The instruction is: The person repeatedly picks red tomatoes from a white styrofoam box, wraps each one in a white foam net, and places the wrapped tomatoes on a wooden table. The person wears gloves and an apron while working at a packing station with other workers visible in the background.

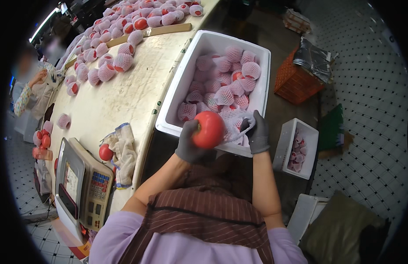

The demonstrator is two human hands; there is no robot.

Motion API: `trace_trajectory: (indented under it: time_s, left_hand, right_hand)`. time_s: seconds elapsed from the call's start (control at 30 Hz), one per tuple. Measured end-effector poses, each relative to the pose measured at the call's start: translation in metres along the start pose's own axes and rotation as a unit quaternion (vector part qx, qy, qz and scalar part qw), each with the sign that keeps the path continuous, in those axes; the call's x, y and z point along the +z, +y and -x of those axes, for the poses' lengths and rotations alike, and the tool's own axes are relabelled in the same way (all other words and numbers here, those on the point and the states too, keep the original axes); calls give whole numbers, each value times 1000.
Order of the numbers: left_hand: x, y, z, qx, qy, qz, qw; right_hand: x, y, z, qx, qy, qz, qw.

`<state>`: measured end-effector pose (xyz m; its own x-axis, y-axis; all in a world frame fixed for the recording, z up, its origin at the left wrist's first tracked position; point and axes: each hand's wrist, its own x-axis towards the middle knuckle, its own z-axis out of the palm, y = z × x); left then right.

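My left hand (189,143), in a dark grey glove, is closed round a smooth, round red fruit (209,129). Beside it, my right hand (258,133), gloved alike, grips a white foam net sleeve (234,123) that looks stretched at its mouth. Fruit and net are close together; whether they touch is hard to tell. Both hands are over the near end of a white foam box (169,126). Inside that box lie several red fruits in pinkish-white foam nets (224,96).
More netted fruits (106,72) lie on the long table (138,94) at left, behind and before a wooden strip (149,32). A scale (96,185), cloth (124,152) and bare fruit (106,152) are nearer. Right: an orange basket (288,77) and smaller foam box (281,152). A person (30,83) stands far left.
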<state>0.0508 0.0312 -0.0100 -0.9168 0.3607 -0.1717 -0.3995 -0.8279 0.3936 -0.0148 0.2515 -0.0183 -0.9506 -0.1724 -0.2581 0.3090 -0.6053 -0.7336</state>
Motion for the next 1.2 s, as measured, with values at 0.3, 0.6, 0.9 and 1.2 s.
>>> trace_trajectory:
  time_s: [0.3,0.6,0.9,1.2]
  left_hand:
    - [19,10,-13,-47,-40,143,988]
    - [13,0,-19,106,-42,-141,984]
    - [23,35,-17,17,25,-437,899]
    - [2,2,-23,22,-173,-480,860]
  right_hand:
    - [24,-21,20,-107,-124,-293,942]
    - [27,20,42,-398,-17,429,811]
    - [36,36,34,-100,-53,81,990]
    - [46,21,40,107,-76,-231,964]
